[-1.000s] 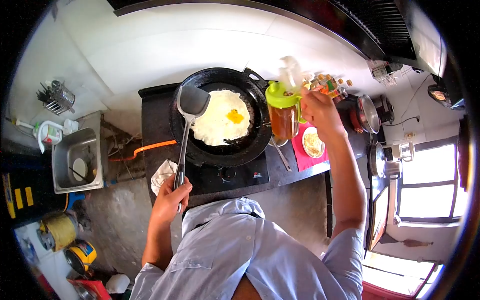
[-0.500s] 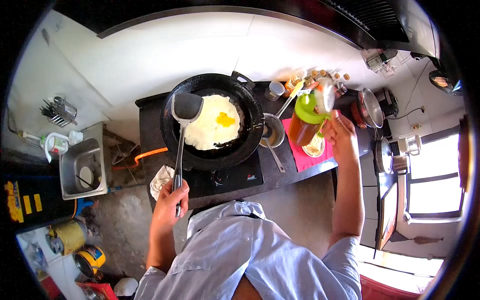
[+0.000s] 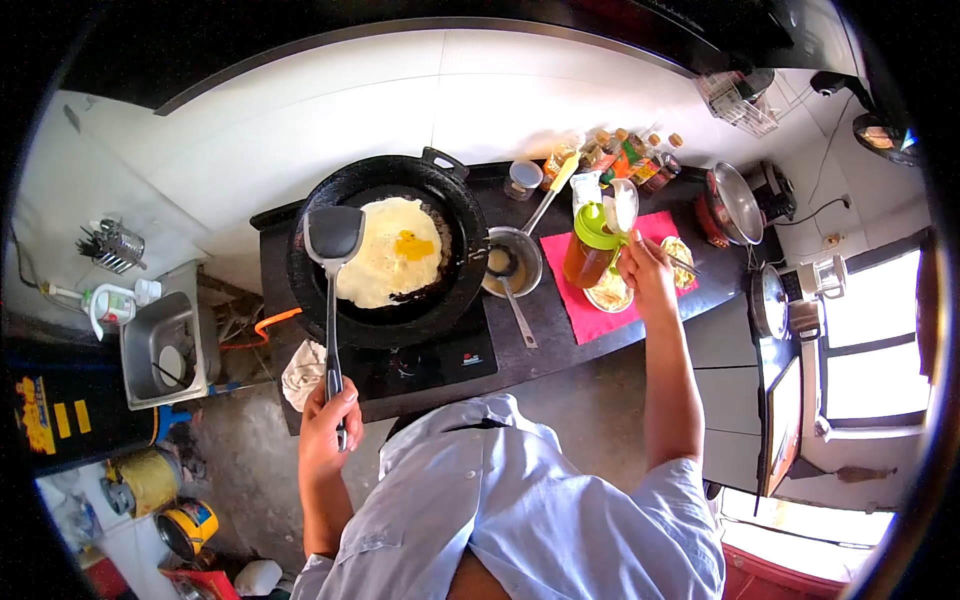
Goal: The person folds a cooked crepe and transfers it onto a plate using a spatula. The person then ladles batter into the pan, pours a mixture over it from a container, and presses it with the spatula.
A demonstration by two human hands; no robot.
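Observation:
My left hand (image 3: 328, 425) is wrapped round the handle of a spatula (image 3: 334, 235), whose dark head hangs over the left side of a black wok (image 3: 465, 275). In the wok lies a pale round flatbread (image 3: 375, 270) with a yellow egg patch on it. My right hand (image 3: 648, 270) grips the handle of a jug (image 3: 590, 252) with a green lid and amber liquid. The jug is over a red cloth (image 3: 572, 295), beside a bowl of pale shreds (image 3: 610, 292) that it partly hides.
A saucepan (image 3: 525, 262) with a ladle and a brush stands right of the wok. Behind are a jar (image 3: 522, 180) and several bottles (image 3: 650, 165). A steel pan (image 3: 737, 205) is at the right, a sink (image 3: 165, 345) at the left, a crumpled rag (image 3: 303, 375) by the wok.
My right hand has carried the jug right and down, away from the wok to the red cloth. My left hand still holds the spatula over the wok. The view has shifted right.

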